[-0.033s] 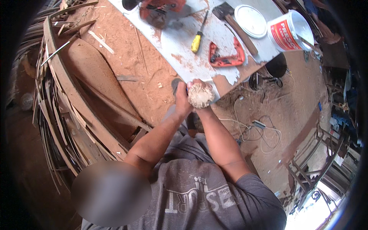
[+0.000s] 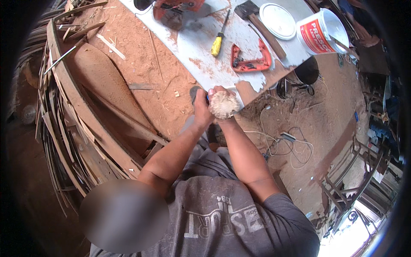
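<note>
My left hand (image 2: 201, 109) and my right hand (image 2: 220, 115) are together at the near corner of the white tabletop (image 2: 192, 51). Between them is a pale, round object with a rough, fibrous top (image 2: 224, 104), which partly covers my right hand. Both hands' fingers are closed around it or what lies beneath it, which is hidden. Beyond them on the top lie a red plastic casing part (image 2: 250, 64), a yellow-handled screwdriver (image 2: 217, 43) and a wooden-handled hammer (image 2: 267, 36).
A red-and-black tool (image 2: 175, 8), white lid (image 2: 277, 21) and white bucket (image 2: 321, 32) stand farther back on the top. Curved planks and strips (image 2: 72, 94) line the left. Cables (image 2: 295, 150) lie on the dirt floor at right, near a metal frame (image 2: 351, 175).
The whole view has shifted very slightly, with things sitting a little higher and further left. My hands and the pale object are held in much the same way.
</note>
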`<state>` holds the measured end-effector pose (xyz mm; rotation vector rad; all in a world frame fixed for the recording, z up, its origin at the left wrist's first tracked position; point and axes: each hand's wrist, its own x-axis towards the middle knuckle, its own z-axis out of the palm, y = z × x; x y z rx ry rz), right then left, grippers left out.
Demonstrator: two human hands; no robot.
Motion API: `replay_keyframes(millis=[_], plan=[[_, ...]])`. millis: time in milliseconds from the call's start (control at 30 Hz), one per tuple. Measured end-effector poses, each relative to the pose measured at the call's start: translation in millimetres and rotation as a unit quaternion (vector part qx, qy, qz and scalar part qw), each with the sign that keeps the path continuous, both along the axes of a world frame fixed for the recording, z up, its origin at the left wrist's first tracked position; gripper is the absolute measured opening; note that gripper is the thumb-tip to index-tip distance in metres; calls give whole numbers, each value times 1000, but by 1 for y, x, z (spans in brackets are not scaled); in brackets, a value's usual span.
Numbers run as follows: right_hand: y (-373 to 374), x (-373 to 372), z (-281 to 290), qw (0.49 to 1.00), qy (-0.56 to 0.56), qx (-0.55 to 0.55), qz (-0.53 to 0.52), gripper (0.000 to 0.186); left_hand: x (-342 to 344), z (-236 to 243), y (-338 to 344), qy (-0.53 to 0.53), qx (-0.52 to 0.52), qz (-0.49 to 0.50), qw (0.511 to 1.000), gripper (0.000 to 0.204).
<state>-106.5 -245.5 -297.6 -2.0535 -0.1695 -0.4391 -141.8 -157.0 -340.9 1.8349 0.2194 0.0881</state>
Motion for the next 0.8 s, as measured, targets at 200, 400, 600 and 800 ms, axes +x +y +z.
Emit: replay_keyframes(millis=[200,400,600,800], plan=[[-9,-12,-26,999,-50,-20,-5,19,5,1,-6,-48,23,17,998,17],[-21,20,12,839,120,530,33,34,8,14,-5,-94,103,9,990,16],[-20,7,-6,891,90,436,90,31,6,15,-7,-64,75,14,995,16],[-16,-14,24,967,138,184,106,31,5,17,-3,-63,87,4,994,15]])
